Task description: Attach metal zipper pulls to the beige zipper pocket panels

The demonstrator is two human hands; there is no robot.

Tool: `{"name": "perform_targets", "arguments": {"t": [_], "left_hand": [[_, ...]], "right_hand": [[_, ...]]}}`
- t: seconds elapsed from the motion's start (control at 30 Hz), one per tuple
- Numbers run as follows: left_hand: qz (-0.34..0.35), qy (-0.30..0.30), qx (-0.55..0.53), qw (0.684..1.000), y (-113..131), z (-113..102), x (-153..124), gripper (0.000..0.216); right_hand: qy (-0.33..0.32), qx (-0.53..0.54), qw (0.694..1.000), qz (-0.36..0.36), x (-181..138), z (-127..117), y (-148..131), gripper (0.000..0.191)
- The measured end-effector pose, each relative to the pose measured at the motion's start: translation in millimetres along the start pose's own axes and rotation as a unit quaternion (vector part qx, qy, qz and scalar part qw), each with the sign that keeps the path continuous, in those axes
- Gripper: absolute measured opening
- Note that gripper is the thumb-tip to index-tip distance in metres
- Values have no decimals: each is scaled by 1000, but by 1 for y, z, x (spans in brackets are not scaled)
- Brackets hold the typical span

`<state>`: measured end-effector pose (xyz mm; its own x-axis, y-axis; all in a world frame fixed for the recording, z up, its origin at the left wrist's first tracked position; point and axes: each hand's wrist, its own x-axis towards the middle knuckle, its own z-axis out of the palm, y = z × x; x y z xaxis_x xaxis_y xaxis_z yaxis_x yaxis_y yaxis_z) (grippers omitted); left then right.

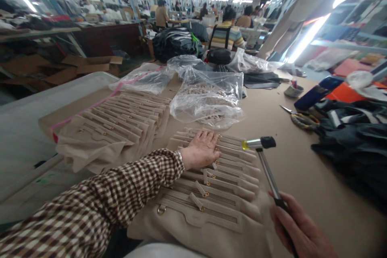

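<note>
My left hand (202,150) lies flat, fingers stretched out, on a row of overlapping beige bag panels (208,221) with zippers, pull tabs and small gold rings. My right hand (298,223) is wrapped round the black grip of a hammer (266,161). Its head has a yellow face on the left and a black one on the right, and it is raised beside the right edge of the panels. A second row of similar beige panels (117,119) lies to the left, apart from both hands.
Clear plastic bags (208,96) with small parts lie behind the panels. Scissors (302,119), a small cup (294,90) and a blue box (319,92) stand at the right, near dark fabric (356,149). Cardboard boxes (60,68) are at the left; people sit farther back.
</note>
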<state>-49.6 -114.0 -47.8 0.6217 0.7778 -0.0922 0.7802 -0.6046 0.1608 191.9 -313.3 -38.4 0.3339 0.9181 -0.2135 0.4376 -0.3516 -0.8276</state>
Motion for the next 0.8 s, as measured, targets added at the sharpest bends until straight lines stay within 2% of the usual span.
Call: {"name": "perform_targets", "arguments": {"t": [0.07, 0.13, 0.23, 0.4, 0.5, 0.7, 0.8], "left_hand": [[2, -4, 5, 1000, 2, 2, -5, 70], [-9, 0, 11, 1000, 3, 3, -9, 68], [-25, 21, 17, 999, 3, 5, -13, 65], [-2, 32, 20, 999, -1, 11, -14, 61], [13, 32, 26, 999, -3, 13, -14, 59], [-5, 9, 24, 1000, -2, 7, -14, 59], [10, 12, 36, 999, -3, 6, -13, 58]], "right_hand": [[-15, -60, 994, -93, 17, 6, -23, 41], [-11, -129, 975, -180, 37, 8, -39, 37], [-5, -184, 951, -247, 62, 13, -47, 38], [-31, -226, 943, -241, 82, 27, -36, 39], [-46, -236, 942, -234, 83, 26, -36, 41], [35, -249, 932, -261, 74, 20, -38, 48], [26, -263, 926, -271, 80, 27, -29, 45]]}}
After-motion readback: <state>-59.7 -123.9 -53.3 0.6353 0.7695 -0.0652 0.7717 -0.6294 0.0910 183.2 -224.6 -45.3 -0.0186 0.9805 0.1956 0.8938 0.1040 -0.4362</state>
